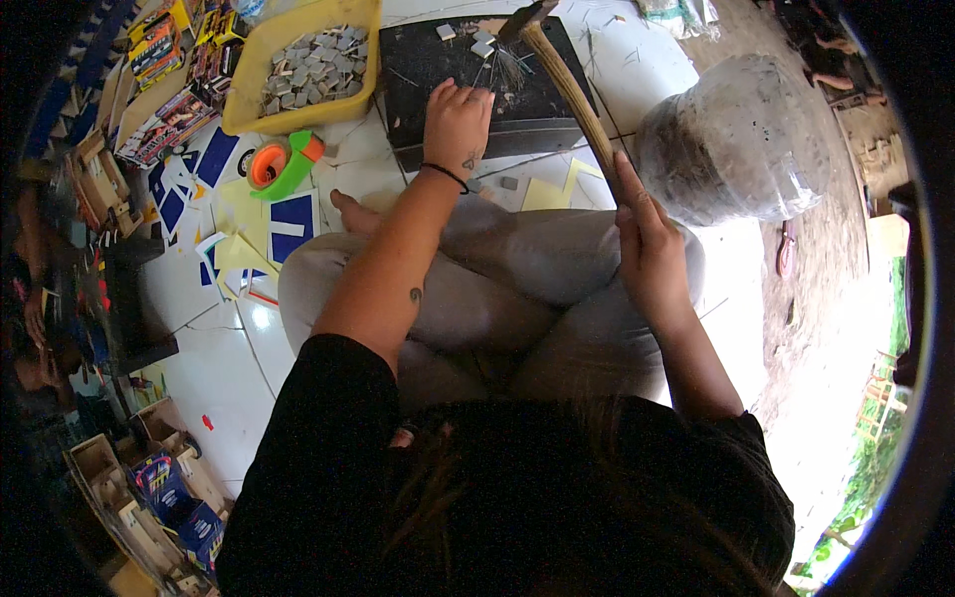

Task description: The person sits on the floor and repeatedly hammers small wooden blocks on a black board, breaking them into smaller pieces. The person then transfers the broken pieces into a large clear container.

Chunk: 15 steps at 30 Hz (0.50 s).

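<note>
My right hand (pixel 654 244) is wrapped round the wooden handle of a hammer (pixel 572 92). The hammer's dark head is raised over the far right part of a black block (pixel 428 75). At the near edge of that block rests my left hand (pixel 460 121), with its fingers curled; what they hold, if anything, is hidden. Beyond its fingertips lies a loose pile of thin nails (pixel 509 72). A few small grey square pieces (pixel 482 46) sit near the nails on the block.
Left of the block stands a yellow basin (pixel 244 104) holding many grey square pieces. A green and orange tape dispenser (pixel 286 164) lies nearby among paper scraps (pixel 239 254). To the right is a large plastic-wrapped bundle (pixel 736 139). Wooden toy trucks (pixel 149 497) stand lower left.
</note>
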Tool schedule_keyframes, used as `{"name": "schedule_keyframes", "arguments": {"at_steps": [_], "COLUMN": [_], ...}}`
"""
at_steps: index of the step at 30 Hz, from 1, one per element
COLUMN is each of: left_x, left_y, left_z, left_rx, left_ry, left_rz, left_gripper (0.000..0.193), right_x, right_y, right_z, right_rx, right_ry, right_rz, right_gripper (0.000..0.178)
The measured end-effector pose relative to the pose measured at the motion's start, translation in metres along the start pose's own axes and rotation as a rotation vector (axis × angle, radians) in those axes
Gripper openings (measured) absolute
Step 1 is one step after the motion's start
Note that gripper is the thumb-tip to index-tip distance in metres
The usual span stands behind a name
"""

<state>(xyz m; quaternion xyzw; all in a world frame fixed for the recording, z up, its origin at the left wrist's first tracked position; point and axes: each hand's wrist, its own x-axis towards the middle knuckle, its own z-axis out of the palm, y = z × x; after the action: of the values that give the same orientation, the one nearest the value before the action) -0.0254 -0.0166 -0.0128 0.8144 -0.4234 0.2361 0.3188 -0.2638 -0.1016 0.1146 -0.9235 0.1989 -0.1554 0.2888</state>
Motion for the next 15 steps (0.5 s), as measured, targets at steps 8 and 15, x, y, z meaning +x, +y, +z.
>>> {"name": "schedule_keyframes", "arguments": {"at_steps": [8, 15], "left_x": [0.006, 0.019], "left_y": [-0.001, -0.034], "left_z": [-0.005, -0.034], "left_rx": [-0.039, -0.053], "left_ry": [-0.015, 0.068], "left_rz": [-0.025, -0.131], "left_gripper": [0.020, 0.014], "right_x": [0.042, 0.137], "right_y": [0.037, 0.100], "right_z": [0.004, 0.036], "right_rx": [0.060, -0.450], "right_ry": [-0.049, -0.055], "right_rz": [0.082, 0.020], "right_gripper": [0.047, 0.049]}}
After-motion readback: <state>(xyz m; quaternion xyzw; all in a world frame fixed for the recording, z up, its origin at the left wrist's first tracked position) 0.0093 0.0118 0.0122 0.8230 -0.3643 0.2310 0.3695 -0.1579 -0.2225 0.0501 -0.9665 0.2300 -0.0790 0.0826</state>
